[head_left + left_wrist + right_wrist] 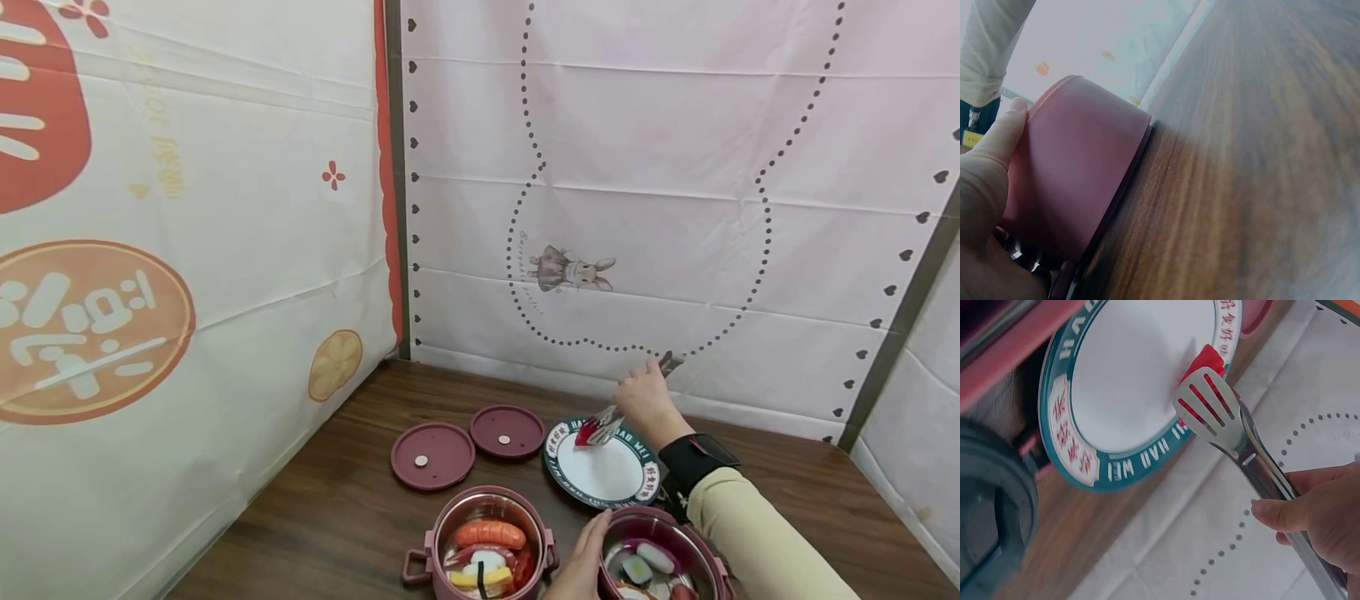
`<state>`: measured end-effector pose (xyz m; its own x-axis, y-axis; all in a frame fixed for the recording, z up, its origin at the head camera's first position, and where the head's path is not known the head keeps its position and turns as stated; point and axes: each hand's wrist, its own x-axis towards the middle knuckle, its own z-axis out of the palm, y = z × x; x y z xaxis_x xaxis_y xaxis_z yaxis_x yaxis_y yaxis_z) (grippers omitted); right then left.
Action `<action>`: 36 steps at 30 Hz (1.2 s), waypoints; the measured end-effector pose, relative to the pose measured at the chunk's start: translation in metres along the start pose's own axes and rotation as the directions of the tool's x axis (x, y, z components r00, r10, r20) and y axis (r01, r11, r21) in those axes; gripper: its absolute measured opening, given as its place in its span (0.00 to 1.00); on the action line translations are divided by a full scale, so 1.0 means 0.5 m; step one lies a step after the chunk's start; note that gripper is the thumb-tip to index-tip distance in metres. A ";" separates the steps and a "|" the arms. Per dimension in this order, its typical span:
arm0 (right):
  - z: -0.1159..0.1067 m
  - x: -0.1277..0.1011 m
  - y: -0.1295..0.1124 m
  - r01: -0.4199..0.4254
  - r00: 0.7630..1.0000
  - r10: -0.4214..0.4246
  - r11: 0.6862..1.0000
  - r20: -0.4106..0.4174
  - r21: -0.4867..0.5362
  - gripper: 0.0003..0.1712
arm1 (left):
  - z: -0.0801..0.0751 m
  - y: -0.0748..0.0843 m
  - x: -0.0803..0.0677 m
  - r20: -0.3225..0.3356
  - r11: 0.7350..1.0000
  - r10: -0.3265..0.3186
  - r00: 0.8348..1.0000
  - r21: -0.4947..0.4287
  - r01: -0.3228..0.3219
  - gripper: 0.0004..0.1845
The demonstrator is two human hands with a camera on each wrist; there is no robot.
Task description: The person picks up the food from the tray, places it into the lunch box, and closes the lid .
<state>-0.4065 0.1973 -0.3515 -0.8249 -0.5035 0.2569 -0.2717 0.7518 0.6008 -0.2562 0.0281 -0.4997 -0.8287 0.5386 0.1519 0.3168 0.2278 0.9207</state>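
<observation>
Red and small, the piece of toy food sits pinched between the slotted steel tips of the tongs, right over the far-left rim of the white plate with its green lettered border. Your right hand is wrapped around the tongs' handles, fingers curled and squeezing them together, and it hangs above the plate's far edge with the tong tips angled down toward the rim; whether the red piece already touches the plate, the pictures don't settle. Just on the near side of the plate stands a pink pot with a steel lining, holding sushi-like pieces in white, green and red. Your left hand rests against that pot's outer wall on the side away from the plate's right edge, thumb flat along the pink side and palm pressed to it, so it steadies the pot rather than closing around anything. To the near left of the plate is a second pink pot, filled with an orange sausage, a yellow piece and other toy food. Directly left of the plate, two round pink lids lie flat on the dark wooden table, just beside each other, the nearer-to-plate one almost touching its rim. Behind the plate hangs a pale printed cloth backdrop with a small rabbit drawing.
</observation>
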 end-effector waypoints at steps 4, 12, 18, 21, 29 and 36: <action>-0.027 -0.023 0.023 0.019 0.997 -0.017 1.000 -0.076 0.017 0.17 | -0.004 0.003 0.003 0.030 0.998 -0.055 0.998 0.002 0.055 0.54; -0.091 -0.086 0.053 0.065 0.973 -0.083 0.994 -0.216 -0.090 0.10 | -0.003 0.017 -0.004 0.005 0.997 -0.081 0.997 0.008 0.081 0.52; -0.144 -0.149 0.070 0.098 0.963 -0.121 0.990 -0.240 -0.106 0.14 | 0.001 0.019 -0.003 -0.014 0.998 -0.066 0.998 0.022 0.066 0.52; -0.170 -0.187 0.078 0.107 0.958 -0.131 0.989 -0.256 -0.104 0.17 | 0.004 0.021 -0.005 -0.021 0.998 -0.063 0.998 0.021 0.063 0.52; -0.202 -0.281 0.085 0.138 0.940 -0.154 0.988 -0.304 -0.073 0.22 | 0.009 0.022 -0.008 -0.041 0.998 -0.045 0.998 0.044 0.047 0.54; -0.192 -0.336 0.062 0.153 0.933 -0.166 0.986 -0.319 -0.065 0.18 | 0.011 0.027 -0.007 -0.045 0.997 -0.068 0.997 0.045 0.070 0.55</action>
<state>-0.2287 0.2646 -0.3034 -0.5666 -0.7303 0.3816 -0.3618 0.6365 0.6811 -0.2466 0.0340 -0.4897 -0.8682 0.4850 0.1048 0.2782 0.3009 0.9122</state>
